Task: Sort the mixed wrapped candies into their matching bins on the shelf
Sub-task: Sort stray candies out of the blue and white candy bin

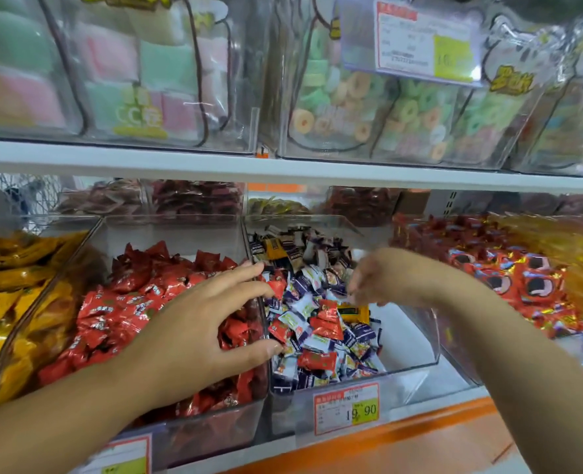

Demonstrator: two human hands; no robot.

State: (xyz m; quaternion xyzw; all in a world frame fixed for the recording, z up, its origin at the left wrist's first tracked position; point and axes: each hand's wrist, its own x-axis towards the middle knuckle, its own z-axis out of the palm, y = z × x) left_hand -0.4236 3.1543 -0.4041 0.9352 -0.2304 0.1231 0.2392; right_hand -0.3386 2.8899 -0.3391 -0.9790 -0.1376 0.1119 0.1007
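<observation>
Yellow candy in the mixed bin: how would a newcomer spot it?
On the lower shelf, find the clear bin of purple, white and red candies. The yellow candy lies just below the right hand, the only yellow wrapper near its front.

Shelf fittings and upper-tier stock, sweet display

One white shelf board [180,160] carrying clear tubs: a left tub [119,73] of pastel pink and green blocks, and a right tub [344,104] of ring-shaped sweets in green, orange and white. An upper price tag [423,42], white with a red header and yellow-green panel, hangs before the right tub; print blurred. A lower price tag [346,407] reads 19.90. A third price tag [125,456] is cut off at the bottom edge. An orange edge strip [420,436] runs along the lower shelf front.
</observation>
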